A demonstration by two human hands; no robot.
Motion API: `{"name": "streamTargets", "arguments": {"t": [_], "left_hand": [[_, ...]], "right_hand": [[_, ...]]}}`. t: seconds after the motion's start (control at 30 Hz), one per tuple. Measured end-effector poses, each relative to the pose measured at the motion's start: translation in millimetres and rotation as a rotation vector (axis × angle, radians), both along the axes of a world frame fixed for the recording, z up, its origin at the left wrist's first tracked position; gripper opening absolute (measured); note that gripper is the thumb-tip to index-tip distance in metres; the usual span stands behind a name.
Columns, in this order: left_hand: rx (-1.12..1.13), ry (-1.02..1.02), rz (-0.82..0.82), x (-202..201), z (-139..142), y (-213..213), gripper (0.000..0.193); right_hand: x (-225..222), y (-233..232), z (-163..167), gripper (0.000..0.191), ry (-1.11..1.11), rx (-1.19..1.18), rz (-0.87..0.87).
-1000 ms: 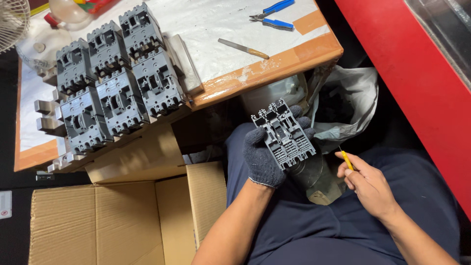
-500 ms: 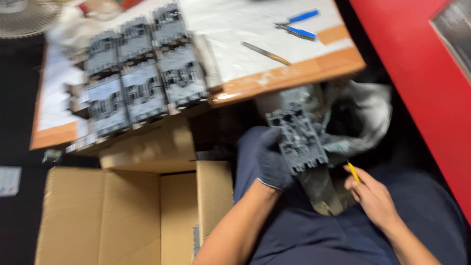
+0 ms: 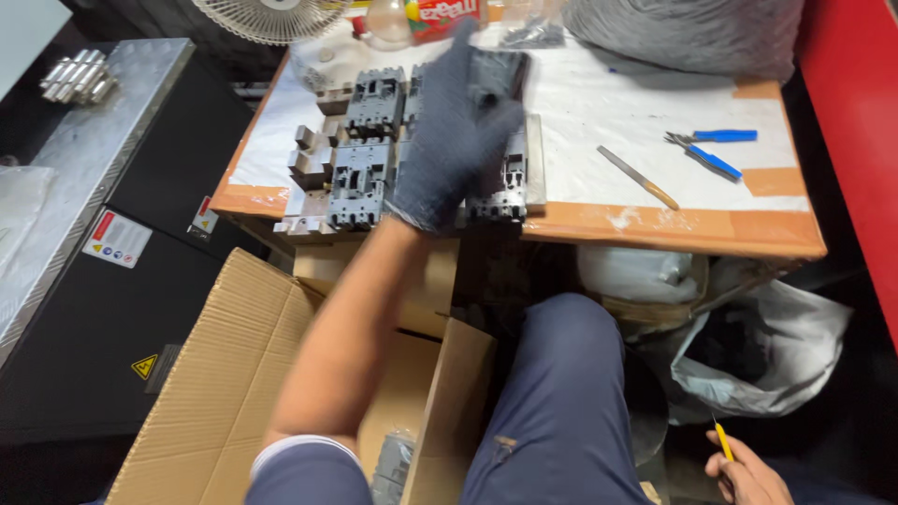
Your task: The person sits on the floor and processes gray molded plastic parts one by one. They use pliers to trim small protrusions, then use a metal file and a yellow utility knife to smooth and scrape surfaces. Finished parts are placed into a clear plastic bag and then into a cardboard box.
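My left hand [image 3: 456,140], in a dark grey glove, reaches out over the table and is shut on a grey breaker housing [image 3: 500,73], holding it above the far end of the rows of similar grey housings [image 3: 360,168]. My right hand [image 3: 756,475] is low at the bottom right edge of the view, beside my thigh, gripping a thin yellow-handled tool [image 3: 721,440]. Only part of that hand shows.
The wooden table [image 3: 673,229] has white paper on top, with blue-handled pliers [image 3: 713,150] and a slim tool [image 3: 638,176]. A fan [image 3: 271,17] stands at the back. An open cardboard box [image 3: 224,374] sits below left, a plastic bag [image 3: 748,355] below right, a black cabinet [image 3: 112,281] at left.
My left hand has lifted the grey housing from my lap up and forward over the table's rows of housings. The view has tilted up. My right hand stayed low.
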State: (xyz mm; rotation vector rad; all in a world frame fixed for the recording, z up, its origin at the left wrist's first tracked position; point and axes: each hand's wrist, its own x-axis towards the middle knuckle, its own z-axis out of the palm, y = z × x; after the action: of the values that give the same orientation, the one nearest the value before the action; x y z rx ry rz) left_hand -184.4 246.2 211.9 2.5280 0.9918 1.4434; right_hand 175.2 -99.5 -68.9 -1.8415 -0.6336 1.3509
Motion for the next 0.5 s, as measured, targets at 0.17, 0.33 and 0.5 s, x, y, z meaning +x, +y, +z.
{"name": "streamTargets", "arguments": {"t": [0.17, 0.33, 0.5], "left_hand": [[-0.098, 0.127, 0.392, -94, 36, 79, 0.057], [-0.297, 0.403, 0.597, -141, 42, 104, 0.043], [-0.576, 0.629, 0.663, -143, 40, 117, 0.04]], "right_hand": [[-2, 21, 1, 0.048, -0.106, -0.091, 0.033], [-5, 35, -18, 0.046, -0.204, -0.19, 0.071], [-3, 45, -35, 0.045, -0.249, -0.25, 0.086]]}}
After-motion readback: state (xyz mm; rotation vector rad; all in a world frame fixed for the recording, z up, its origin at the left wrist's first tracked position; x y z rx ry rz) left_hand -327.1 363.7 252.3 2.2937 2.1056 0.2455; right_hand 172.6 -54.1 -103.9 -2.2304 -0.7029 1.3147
